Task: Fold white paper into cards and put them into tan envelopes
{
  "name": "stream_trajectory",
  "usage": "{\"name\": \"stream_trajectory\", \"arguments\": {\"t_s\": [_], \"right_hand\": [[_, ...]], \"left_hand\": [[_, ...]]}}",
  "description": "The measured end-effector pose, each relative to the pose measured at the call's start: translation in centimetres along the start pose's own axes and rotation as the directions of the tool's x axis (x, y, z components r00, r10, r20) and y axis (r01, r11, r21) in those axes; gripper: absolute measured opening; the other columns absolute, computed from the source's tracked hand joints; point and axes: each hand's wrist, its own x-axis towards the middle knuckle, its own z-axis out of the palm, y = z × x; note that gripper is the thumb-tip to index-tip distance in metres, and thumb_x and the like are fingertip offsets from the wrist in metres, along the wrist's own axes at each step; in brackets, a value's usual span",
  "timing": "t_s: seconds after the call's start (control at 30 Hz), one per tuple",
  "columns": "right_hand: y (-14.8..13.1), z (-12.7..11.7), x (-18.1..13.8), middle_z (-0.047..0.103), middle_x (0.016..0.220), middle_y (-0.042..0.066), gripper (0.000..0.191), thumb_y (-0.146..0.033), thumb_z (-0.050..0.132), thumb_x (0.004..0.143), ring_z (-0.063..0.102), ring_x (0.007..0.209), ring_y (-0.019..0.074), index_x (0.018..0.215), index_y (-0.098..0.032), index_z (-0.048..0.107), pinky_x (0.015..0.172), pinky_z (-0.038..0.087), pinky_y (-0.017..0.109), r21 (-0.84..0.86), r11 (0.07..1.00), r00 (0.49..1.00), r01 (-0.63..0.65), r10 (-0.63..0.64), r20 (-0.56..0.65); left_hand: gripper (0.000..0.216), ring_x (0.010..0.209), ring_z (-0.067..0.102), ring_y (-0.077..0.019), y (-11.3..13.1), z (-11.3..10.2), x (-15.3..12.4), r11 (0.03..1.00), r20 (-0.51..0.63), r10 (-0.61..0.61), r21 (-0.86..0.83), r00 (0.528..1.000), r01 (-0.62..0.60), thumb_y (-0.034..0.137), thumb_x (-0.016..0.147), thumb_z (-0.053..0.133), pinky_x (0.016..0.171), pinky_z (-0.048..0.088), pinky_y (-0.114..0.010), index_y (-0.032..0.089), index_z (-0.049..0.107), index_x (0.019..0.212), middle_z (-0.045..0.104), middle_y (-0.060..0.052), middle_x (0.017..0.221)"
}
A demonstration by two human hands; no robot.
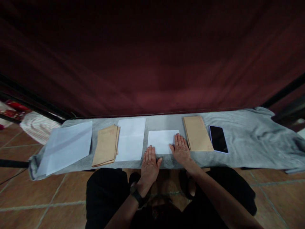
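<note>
A folded sheet of white paper (160, 141) lies flat on the grey cloth in front of me. My left hand (149, 165) rests flat at its lower left corner, fingers stretched out and a dark watch on the wrist. Across the right end of the paper lies my right hand (180, 149), also flat with its fingers extended. Just left of the folded paper is a larger white sheet (131, 140) with a crease across it. A stack of brown envelopes (196, 133) sits close to the right of my right hand.
Farther left are another pile of brown envelopes (105, 145) and a stack of white sheets (69, 146). A phone (218, 139) lies right of the envelope stack. Grey cloth (257, 140) covers the narrow bench, and a dark red curtain (157, 63) hangs behind it.
</note>
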Motion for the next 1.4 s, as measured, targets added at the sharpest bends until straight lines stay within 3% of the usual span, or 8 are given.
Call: {"name": "stream_trajectory", "arguments": {"t_s": [0.1,0.23,0.33,0.57,0.67,0.9,1.2,1.4], "right_hand": [[0.0,0.2,-0.1,0.039,0.155,0.026,0.069,-0.044,0.039,0.104,0.040,0.142,0.0367,0.155,0.000,0.028,0.113,0.036,0.052,0.007,1.000,1.000,-0.005,0.005,0.011],[0.1,0.2,-0.1,0.037,0.156,0.026,0.069,-0.044,0.040,0.104,0.039,0.143,0.0362,0.155,0.001,0.027,0.114,0.034,0.052,0.015,1.000,1.000,-0.008,0.008,0.012],[0.1,-0.4,0.2,0.035,0.157,0.025,0.066,-0.041,0.039,0.104,0.036,0.145,0.0346,0.155,-0.001,0.027,0.116,0.032,0.052,0.035,0.999,1.000,-0.007,0.007,0.023],[-2.3,-2.7,-1.0,0.036,0.160,0.013,0.055,-0.038,0.034,0.105,0.032,0.149,0.0248,0.154,-0.012,0.036,0.121,0.030,0.046,0.224,0.955,0.949,0.197,-0.242,0.199],[-3.2,-3.3,-2.2,0.035,0.161,0.012,0.055,-0.042,0.034,0.105,0.032,0.148,0.0243,0.152,-0.014,0.041,0.122,0.028,0.045,0.239,0.942,0.928,0.235,-0.291,0.231],[-2.1,-2.9,-3.6,0.037,0.158,0.020,0.068,-0.047,0.041,0.102,0.034,0.147,0.0297,0.153,-0.003,0.034,0.120,0.029,0.047,0.136,0.981,0.976,0.139,-0.159,0.147],[-1.3,-2.6,-4.7,0.038,0.156,0.022,0.077,-0.053,0.038,0.101,0.042,0.142,0.0336,0.159,-0.005,0.019,0.117,0.033,0.050,0.063,0.996,0.997,0.070,-0.073,0.038],[-1.5,-3.7,-3.6,0.046,0.151,0.023,0.064,-0.047,0.038,0.102,0.047,0.138,0.0345,0.149,-0.003,0.043,0.116,0.032,0.051,0.061,0.998,0.994,0.031,-0.038,0.104]], "left_hand": [[0.064,0.149,0.031,-0.0305,0.4,-0.5,-0.3,1.000,-0.007,-0.002,0.012,1.000,0.002,0.038,0.103,0.038,0.119,0.034,-0.050,0.002,0.027,0.155,0.038,-0.023,0.156],[0.060,0.151,0.027,-0.0263,1.6,-0.8,-0.4,0.994,0.037,0.111,-0.010,0.993,-0.111,0.035,0.102,0.041,0.121,0.032,-0.049,0.015,0.027,0.157,0.033,-0.013,0.161],[0.059,0.150,0.029,-0.0264,2.1,-0.9,-0.4,0.992,0.061,0.124,-0.020,0.990,-0.123,0.035,0.102,0.043,0.120,0.033,-0.050,0.018,0.029,0.157,0.034,-0.012,0.161],[0.059,0.150,0.027,-0.0271,1.8,-0.9,-0.7,0.991,0.089,0.133,-0.039,0.987,-0.130,0.031,0.101,0.043,0.119,0.034,-0.050,0.017,0.030,0.157,0.031,-0.014,0.161],[0.059,0.151,0.025,-0.0266,1.7,-1.0,-0.8,0.991,0.094,0.132,-0.029,0.987,-0.129,0.026,0.100,0.041,0.121,0.032,-0.050,0.015,0.028,0.157,0.033,-0.014,0.161],[0.058,0.151,0.026,-0.0275,1.0,-1.1,-1.3,0.995,0.067,0.095,-0.001,0.993,-0.095,0.028,0.102,0.039,0.120,0.033,-0.048,0.007,0.030,0.155,0.034,-0.019,0.159],[0.060,0.148,0.033,-0.0304,0.3,-1.1,-1.7,1.000,0.007,0.012,0.021,1.000,-0.012,0.032,0.102,0.036,0.118,0.036,-0.052,0.007,0.027,0.156,0.039,-0.021,0.156],[0.057,0.150,0.028,-0.0267,1.2,-0.9,1.8,0.996,0.028,0.064,-0.058,0.998,-0.062,0.028,0.103,0.031,0.121,0.032,-0.050,0.008,0.026,0.157,0.038,-0.017,0.158]]}}
